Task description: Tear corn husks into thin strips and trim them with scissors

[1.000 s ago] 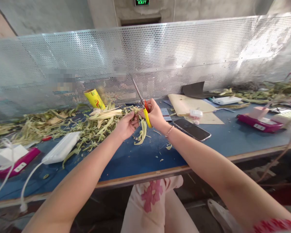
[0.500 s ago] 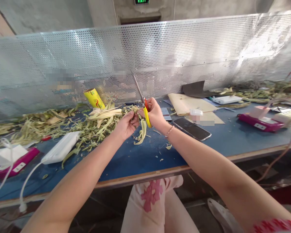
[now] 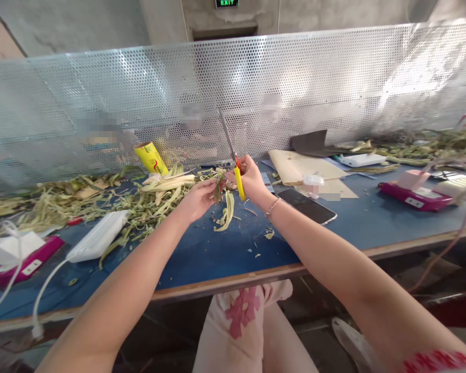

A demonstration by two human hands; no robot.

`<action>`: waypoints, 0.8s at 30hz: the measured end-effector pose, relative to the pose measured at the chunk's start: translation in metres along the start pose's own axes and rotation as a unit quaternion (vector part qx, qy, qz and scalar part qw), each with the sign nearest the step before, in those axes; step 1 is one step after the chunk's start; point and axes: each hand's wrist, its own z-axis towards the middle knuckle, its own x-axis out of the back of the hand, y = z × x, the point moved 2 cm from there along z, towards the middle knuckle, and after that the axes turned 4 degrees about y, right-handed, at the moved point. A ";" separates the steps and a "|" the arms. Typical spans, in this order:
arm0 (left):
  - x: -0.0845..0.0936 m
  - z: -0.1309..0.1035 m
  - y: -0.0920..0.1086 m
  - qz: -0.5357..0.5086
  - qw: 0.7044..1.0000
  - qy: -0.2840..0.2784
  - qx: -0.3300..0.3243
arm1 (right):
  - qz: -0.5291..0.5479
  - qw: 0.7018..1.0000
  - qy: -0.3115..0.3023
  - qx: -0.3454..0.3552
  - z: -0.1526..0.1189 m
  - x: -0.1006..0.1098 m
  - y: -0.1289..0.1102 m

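Our L hand (image 3: 200, 199) pinches a crumply leaf bit (image 3: 218, 190); our R hand (image 3: 251, 180) is clamped on long steel scissors (image 3: 229, 138) w/ smooth yellow & red handles, blades up — both over the blue tabletop (image 3: 217, 259), nr. dry, curly stalks (image 3: 151, 207).

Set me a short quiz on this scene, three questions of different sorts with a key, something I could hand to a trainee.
1. Multiple choice: which of the person's hands holds the scissors?
A) left
B) right
C) neither

2. True or false: the yellow tube lies flat on top of the phone.

3. Fill in the blank: the phone lies with its dark screen facing ____.

Key:
1. B, the right hand.
2. False; the yellow tube stands tilted behind the dry leaves, well apart from the phone.
3. Up.
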 end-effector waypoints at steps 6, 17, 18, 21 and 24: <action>0.003 -0.001 -0.004 0.030 0.999 -0.032 -0.017 | 0.001 1.000 -0.015 -0.011 -0.003 -0.002 -0.001; 0.005 0.001 -0.005 0.043 0.997 -0.054 -0.028 | 0.003 1.000 -0.028 -0.004 -0.005 -0.005 -0.001; 0.005 0.001 -0.005 0.044 0.997 -0.052 -0.029 | 0.000 1.000 -0.027 -0.004 -0.005 -0.005 -0.001; 0.005 0.001 -0.005 0.049 0.997 -0.053 -0.030 | 0.000 1.000 -0.028 -0.004 -0.005 -0.005 0.000; 0.005 0.001 -0.006 0.061 0.996 -0.062 -0.024 | 0.009 0.999 -0.035 -0.003 -0.005 -0.006 0.000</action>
